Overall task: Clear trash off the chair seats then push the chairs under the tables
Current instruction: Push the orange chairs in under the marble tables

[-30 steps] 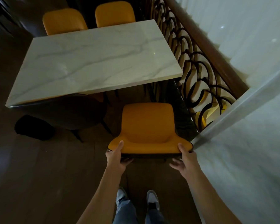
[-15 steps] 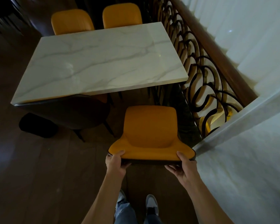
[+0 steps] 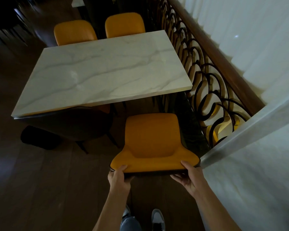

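Near chair (image 3: 153, 142): orange seat and back with a dark rim, standing on the dark floor (image 3: 40, 189) before the near edge of the table, its front close to that edge but not under it; seat bare.
Left hand (image 3: 118, 178): closed over the left end of the chair's back rim, thumb on the orange face, fingers wrapped behind.
Right hand (image 3: 189, 176): gripping the right end of the same rim, thumb on top, fingers curled loosely beneath the dark edge.
Table (image 3: 103, 74): white marble top with grey veins, rectangular.
Dark chair (image 3: 73, 124): tucked partly under the table's near left side.
Far chairs (image 3: 75, 32): two orange backs side by side at the table's far edge, seats hidden beneath it.
Railing (image 3: 207, 77): dark scrolled metal with a wooden handrail, just right of table and chair.
Black object (image 3: 40, 137): on the floor left of the dark chair; kind cannot be told.
Shoes (image 3: 158, 220): pale, beneath the arms.
Writing: no readable lettering or brand marks on any surface.
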The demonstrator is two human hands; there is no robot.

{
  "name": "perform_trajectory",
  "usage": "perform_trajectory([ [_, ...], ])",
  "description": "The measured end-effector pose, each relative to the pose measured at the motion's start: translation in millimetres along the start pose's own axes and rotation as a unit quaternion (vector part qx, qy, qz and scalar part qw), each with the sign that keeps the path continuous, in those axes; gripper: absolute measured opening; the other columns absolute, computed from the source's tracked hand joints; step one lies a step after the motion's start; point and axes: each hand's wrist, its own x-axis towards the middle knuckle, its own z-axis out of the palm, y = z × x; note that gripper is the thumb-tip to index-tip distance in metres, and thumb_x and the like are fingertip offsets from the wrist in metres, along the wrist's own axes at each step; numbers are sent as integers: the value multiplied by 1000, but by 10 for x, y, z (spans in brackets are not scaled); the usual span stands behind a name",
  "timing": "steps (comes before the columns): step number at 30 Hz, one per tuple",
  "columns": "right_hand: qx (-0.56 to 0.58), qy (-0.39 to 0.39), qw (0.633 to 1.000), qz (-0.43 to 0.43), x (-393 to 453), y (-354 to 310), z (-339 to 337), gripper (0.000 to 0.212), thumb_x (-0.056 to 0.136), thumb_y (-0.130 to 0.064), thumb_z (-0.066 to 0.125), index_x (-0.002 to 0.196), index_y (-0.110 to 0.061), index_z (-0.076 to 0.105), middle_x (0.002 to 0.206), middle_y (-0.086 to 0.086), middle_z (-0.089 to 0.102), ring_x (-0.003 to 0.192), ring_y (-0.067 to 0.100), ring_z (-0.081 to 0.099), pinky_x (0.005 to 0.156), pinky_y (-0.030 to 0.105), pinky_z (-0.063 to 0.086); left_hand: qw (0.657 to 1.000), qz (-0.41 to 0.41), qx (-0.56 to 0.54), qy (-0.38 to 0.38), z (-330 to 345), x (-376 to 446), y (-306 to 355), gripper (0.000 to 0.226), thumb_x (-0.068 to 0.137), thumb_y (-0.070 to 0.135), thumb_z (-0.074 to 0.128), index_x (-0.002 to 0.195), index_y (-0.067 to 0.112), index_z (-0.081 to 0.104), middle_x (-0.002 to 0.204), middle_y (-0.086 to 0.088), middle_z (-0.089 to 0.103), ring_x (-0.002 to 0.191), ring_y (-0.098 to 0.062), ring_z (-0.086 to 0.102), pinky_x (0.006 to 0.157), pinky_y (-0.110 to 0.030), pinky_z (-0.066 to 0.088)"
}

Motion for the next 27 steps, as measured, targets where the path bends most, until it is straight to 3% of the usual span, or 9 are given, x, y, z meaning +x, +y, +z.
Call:
perform_trajectory([
  [3,-33,-9,999,7,113,-220,117,49,87,-2,67,125,-26,47,131,22,51,116,48,53,91,70,49,1000,4,-9,-6,73,-25,-31,58,86,-4,66,133,18,40,127,-17,48,122,-44,49,92,-63,49],
  [8,-62,10,998,0,392,-453,386,63,88,-7,68,138,-30,38,131,22,47,114,49,53,85,69,52,1000,14,-21,-15,315,-12,96,48,86,2,69,117,21,38,125,-16,46,121,-43,48,94,-63,48],
  [18,-91,22,996,-16,760,-756,883,59,89,-13,69,138,-25,38,130,23,48,110,47,55,76,62,58,999,28,-6,-37,810,242,480,48,88,5,68,117,20,33,107,-12,46,105,-35,51,93,-61,50],
  [27,-91,38,995,-33,1211,-1031,1526,55,91,-15,66,138,-25,39,131,22,48,111,47,54,86,68,52,998,37,5,-50,1339,573,1012,49,89,8,67,118,23,31,102,-8,44,108,-35,49,94,-60,50],
])
